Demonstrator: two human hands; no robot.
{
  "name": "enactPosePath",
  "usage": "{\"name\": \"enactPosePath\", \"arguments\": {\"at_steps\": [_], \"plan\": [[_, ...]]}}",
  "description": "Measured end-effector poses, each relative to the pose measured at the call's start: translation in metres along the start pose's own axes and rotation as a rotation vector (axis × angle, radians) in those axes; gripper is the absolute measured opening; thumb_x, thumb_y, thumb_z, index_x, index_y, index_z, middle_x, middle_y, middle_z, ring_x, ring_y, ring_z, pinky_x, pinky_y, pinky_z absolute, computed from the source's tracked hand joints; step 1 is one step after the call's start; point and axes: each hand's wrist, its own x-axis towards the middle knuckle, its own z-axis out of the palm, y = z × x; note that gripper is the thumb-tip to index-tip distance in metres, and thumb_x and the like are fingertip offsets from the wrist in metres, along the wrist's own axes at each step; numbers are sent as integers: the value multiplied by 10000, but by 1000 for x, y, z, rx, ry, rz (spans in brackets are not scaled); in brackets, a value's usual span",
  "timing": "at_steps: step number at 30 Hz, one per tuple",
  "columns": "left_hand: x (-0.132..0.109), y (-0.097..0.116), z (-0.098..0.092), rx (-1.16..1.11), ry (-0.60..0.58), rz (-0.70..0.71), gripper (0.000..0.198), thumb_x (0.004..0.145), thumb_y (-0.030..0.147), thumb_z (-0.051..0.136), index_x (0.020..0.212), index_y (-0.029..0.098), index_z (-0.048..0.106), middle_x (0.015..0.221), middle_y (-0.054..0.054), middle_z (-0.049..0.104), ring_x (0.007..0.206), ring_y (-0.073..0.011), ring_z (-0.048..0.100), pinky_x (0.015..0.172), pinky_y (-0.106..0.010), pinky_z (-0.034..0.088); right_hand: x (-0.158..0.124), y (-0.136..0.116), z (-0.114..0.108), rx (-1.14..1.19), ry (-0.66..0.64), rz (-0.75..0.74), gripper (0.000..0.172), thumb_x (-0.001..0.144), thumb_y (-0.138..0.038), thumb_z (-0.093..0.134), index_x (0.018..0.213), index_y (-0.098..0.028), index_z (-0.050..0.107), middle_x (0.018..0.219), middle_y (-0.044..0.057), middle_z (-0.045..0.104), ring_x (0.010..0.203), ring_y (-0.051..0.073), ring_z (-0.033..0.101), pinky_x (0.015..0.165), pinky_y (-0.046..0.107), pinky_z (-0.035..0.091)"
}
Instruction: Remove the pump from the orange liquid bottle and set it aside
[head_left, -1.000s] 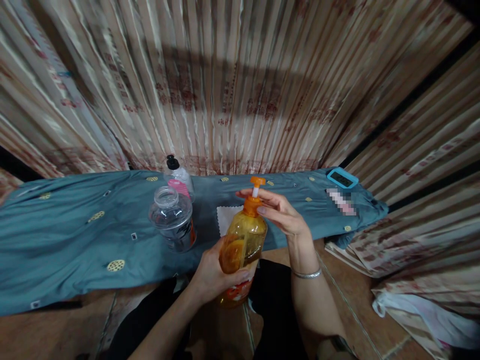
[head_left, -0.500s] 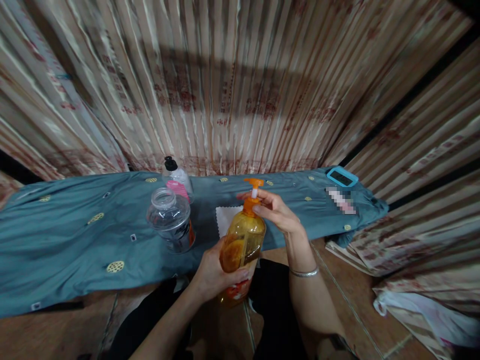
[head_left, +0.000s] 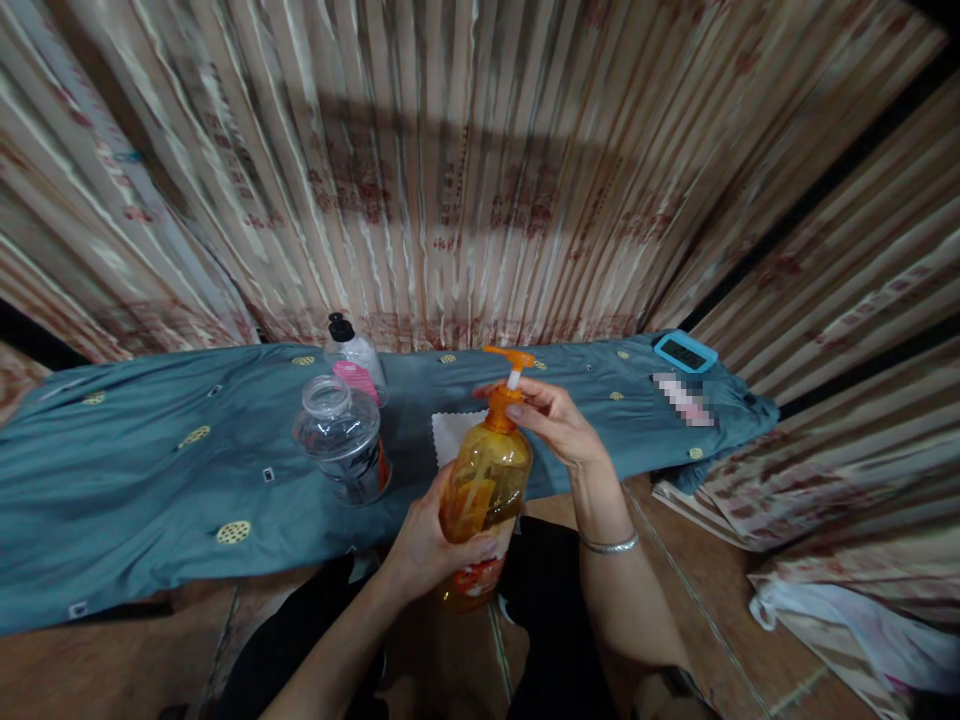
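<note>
My left hand (head_left: pixel 424 550) grips the lower body of an amber pump bottle (head_left: pixel 484 480), holding it upright just in front of the table edge. Fingers of my right hand (head_left: pixel 553 422) are closed round the orange pump collar (head_left: pixel 504 408) at the bottle's neck. The orange pump head (head_left: pixel 511 355) sticks up above my fingers, its spout pointing left. A silver bangle (head_left: pixel 609 546) sits on my right wrist.
A teal cloth (head_left: pixel 150 480) covers the low table. On it stand a clear open jar (head_left: pixel 341 438), a white bottle with a black cap (head_left: pixel 352 355), a white square cloth (head_left: pixel 450 432) and a blue-framed device (head_left: pixel 684 352). Striped curtains hang behind and to the right.
The pump head has turned, its spout now pointing further left, and my right hand's fingers have shifted round the collar. The bottle and my left hand stay in place.
</note>
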Motion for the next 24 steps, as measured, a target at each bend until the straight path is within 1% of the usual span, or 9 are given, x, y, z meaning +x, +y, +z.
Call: {"name": "enactPosePath", "arguments": {"at_steps": [4,6,9,12,16,18,20,22,24], "plan": [[-1,2,0,26,-3,-9,833,631,345,796,1368,223,429,1271,-76,651,1147,-265,633,1033,-415,490,-2,-6,-1,28,110,-111,195,816,-331,719,1004,-284,732,1025,-7,745,994,149,658,898,259,465],[-1,2,0,32,-17,-8,824,630,341,801,1358,217,435,1260,-76,656,1144,-262,636,1035,-415,492,-5,-9,-1,41,146,-135,198,817,-331,717,1010,-286,730,980,-12,751,984,155,675,912,272,474],[-1,0,-1,54,-23,10,799,637,327,798,1344,204,446,1282,-84,647,1171,-264,625,1054,-416,482,-10,-18,-1,25,184,-165,207,797,-322,737,996,-267,733,904,-9,740,931,163,690,890,285,497],[-1,0,-2,115,-12,40,783,653,316,787,1351,200,451,1313,-91,631,1201,-271,609,1071,-420,470,-18,-31,0,-22,230,-220,249,774,-368,751,993,-254,730,888,-3,714,954,190,676,907,322,501],[-3,2,-4,195,6,79,782,654,309,777,1362,218,458,1315,-82,632,1201,-281,610,1079,-437,464,-28,-47,2,-150,320,-256,206,790,-276,749,993,-250,727,869,-13,718,866,144,669,840,257,499],[-4,3,-5,206,8,95,786,647,311,777,1361,219,462,1311,-84,635,1199,-283,611,1082,-441,461,-31,-51,3,-179,342,-288,225,791,-329,746,1004,-263,723,878,-17,722,895,162,675,873,285,499],[-4,3,-6,211,7,105,786,651,320,774,1364,212,461,1310,-90,635,1190,-279,617,1082,-439,461,-32,-54,5,-210,375,-310,213,788,-354,746,983,-270,729,868,-24,728,879,156,680,857,275,504],[-4,4,-7,220,19,108,784,652,326,777,1361,209,464,1309,-92,636,1185,-275,620,1083,-437,460,-32,-56,5,-264,423,-313,166,782,-289,759,946,-264,738,850,-28,733,813,124,673,786,225,500],[-5,5,-8,219,35,111,774,650,328,779,1352,208,476,1295,-87,647,1179,-274,625,1080,-434,464,-33,-61,3,-302,462,-327,164,791,-263,752,955,-259,738,875,-20,742,823,120,670,781,219,495]]}}
